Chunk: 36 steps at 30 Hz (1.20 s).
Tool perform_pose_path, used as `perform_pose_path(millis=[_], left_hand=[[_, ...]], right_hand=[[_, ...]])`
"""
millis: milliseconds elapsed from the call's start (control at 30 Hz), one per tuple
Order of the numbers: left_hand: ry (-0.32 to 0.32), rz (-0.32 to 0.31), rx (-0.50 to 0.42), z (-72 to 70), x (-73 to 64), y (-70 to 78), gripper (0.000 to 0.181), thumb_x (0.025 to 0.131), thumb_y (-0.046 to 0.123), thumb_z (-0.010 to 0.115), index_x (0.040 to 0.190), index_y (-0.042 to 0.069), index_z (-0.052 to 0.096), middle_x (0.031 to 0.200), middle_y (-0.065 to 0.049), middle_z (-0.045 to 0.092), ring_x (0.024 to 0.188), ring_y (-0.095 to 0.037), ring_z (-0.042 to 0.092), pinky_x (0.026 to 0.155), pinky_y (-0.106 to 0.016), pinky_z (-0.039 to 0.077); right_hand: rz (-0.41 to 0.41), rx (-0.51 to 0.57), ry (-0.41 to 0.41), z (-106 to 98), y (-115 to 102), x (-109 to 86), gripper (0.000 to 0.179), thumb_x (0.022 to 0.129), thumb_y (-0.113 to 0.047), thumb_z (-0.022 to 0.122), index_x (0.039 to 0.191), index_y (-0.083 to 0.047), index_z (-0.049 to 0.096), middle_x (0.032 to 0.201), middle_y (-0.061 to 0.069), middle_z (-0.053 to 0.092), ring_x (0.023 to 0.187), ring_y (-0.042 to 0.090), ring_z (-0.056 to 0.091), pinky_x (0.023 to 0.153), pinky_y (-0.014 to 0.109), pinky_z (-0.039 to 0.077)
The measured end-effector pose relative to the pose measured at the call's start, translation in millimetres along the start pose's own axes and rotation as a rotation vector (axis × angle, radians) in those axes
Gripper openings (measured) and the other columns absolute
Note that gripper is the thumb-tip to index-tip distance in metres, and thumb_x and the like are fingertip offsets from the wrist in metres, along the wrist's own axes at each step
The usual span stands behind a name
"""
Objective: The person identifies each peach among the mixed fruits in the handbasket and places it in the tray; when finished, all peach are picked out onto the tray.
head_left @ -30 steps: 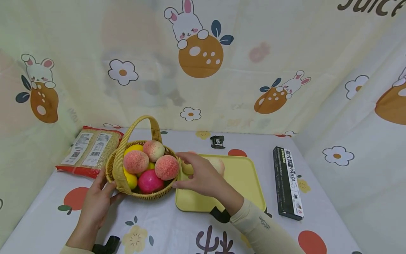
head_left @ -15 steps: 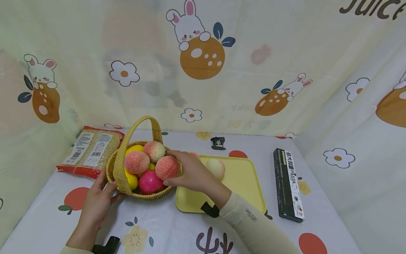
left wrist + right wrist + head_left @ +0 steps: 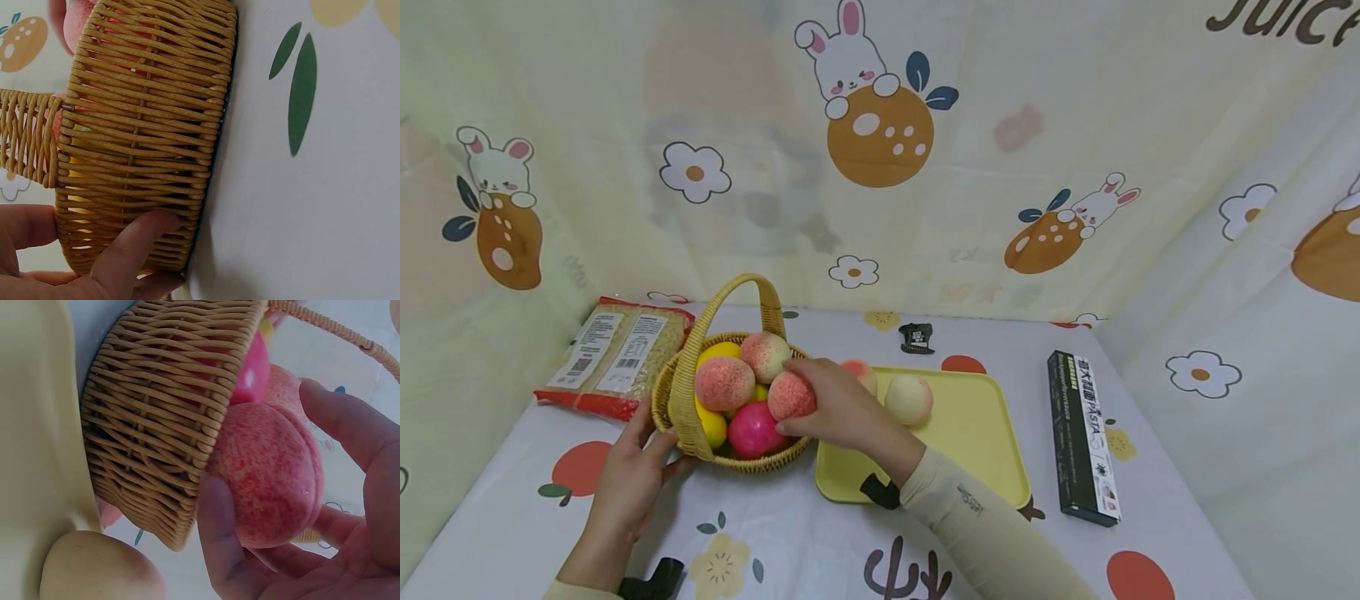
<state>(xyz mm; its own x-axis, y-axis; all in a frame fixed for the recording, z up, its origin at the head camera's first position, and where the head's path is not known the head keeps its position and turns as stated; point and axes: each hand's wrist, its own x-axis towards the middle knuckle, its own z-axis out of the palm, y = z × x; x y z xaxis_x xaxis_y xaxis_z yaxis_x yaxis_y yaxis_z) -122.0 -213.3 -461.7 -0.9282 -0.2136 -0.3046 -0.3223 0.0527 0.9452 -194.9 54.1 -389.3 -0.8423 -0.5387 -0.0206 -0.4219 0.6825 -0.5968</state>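
A wicker basket (image 3: 752,467) with an arched handle holds several fruits: peaches, a magenta round fruit (image 3: 757,431) and yellow fruit (image 3: 713,427). My left hand (image 3: 631,475) grips the basket's left side, the thumb (image 3: 134,247) against the woven wall in the left wrist view. At the right rim, my right hand (image 3: 842,408) curls its fingers round a red speckled peach (image 3: 265,472), which sits against the rim among the fruit. Another red peach (image 3: 724,383) and a paler one (image 3: 765,357) lie beside it. The basket's bottom layer is hidden.
Right of the basket lies a yellow tray (image 3: 977,450) bearing a pale peach (image 3: 910,400); a pinkish peach (image 3: 859,375) shows partly behind my right hand. A grain bag (image 3: 613,354) lies back left, a black pasta box (image 3: 1081,437) at right, a small black packet (image 3: 916,337) behind.
My right hand has moved left from the tray's left edge over the basket rim and closed round the red peach. The pale peach on the tray has come into view. The left hand stays.
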Motion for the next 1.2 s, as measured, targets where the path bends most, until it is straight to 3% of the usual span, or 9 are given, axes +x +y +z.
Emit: perform_pose_path(millis=[567,1200], left_hand=[[0.007,0.014,-0.001,1.3,-2.9,1.8,0.075,0.113,0.029,0.047,0.168,0.041,-0.002,0.18,-0.002,0.005,0.157,-0.04,0.034,0.106,-0.048,0.049],[0.002,0.013,0.01,0.7,-1.9,1.2,0.075,0.113,0.029,0.045,0.168,0.04,-0.005,0.181,-0.002,0.002,0.159,-0.04,0.03,0.108,-0.051,0.047]], right_hand=[[0.032,-0.032,0.05,7,0,2.7,0.072,0.087,-0.035,0.086,0.151,-0.02,0.057,0.137,0.007,0.065,0.119,0.021,0.062,0.103,0.038,0.058],[-0.001,0.084,0.069,-1,1,-21.5,0.071,0.087,-0.036,0.086,0.15,-0.018,0.058,0.145,0.002,0.064,0.13,0.023,0.059,0.108,0.044,0.055]])
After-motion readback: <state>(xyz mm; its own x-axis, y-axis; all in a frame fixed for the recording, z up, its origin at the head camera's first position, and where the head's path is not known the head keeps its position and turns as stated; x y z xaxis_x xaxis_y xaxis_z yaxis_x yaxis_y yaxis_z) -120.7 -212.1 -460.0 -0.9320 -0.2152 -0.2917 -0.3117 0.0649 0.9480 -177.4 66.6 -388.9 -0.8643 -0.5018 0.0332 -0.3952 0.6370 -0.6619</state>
